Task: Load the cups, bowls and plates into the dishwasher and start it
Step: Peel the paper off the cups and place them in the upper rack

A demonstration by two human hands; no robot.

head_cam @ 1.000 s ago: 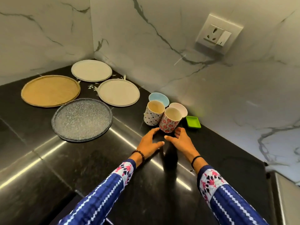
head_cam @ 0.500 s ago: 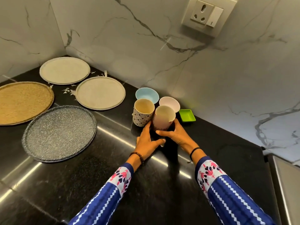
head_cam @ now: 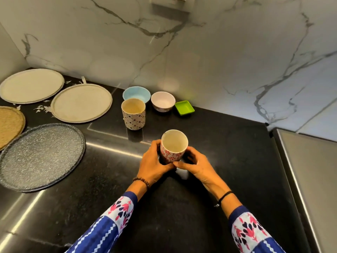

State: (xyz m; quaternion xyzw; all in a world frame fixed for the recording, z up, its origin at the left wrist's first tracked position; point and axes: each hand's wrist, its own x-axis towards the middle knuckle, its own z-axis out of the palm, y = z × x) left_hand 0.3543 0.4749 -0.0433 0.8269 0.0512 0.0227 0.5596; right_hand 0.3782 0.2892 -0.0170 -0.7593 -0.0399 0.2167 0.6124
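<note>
Whereas half a second ago the red cup point(head_cam: 174, 147) stood at the back, just beside the blue cup point(head_cam: 134, 115) and the pink bowl point(head_cam: 162, 101), it is now in the middle of the frame, well apart from both. Both hands grasp it. The left hand point(head_cam: 155, 161) curls round its left side and the right hand point(head_cam: 197, 165) round its right, thumbs meeting low in front. A second ago the same hands were reaching toward it with straight fingers, holding nothing. The cup is upright, mouth up. The fingers hide its base, so I cannot tell whether it rests on the worktop point(head_cam: 228, 152) or is held just above it. The blue cup has not shifted. The view has dipped: the socket point(head_cam: 169, 0), seen whole before, is cut by the upper edge.

There are two cups, the red one in the hands and the blue one standing above and left of it. Two bowls stand behind by the wall: the blue bowl point(head_cam: 136, 94), touching or just behind the blue cup, and the pink bowl to its right. One green dish point(head_cam: 184, 108) lies just right of the pink bowl. Four plates lie flat at the left. The back cream plate point(head_cam: 31, 85) is at upper left and the front cream plate point(head_cam: 81, 103) is beside it. The tan plate point(head_cam: 9, 125) is cropped at the left edge, and the grey plate point(head_cam: 40, 156) lies lowest.
</note>
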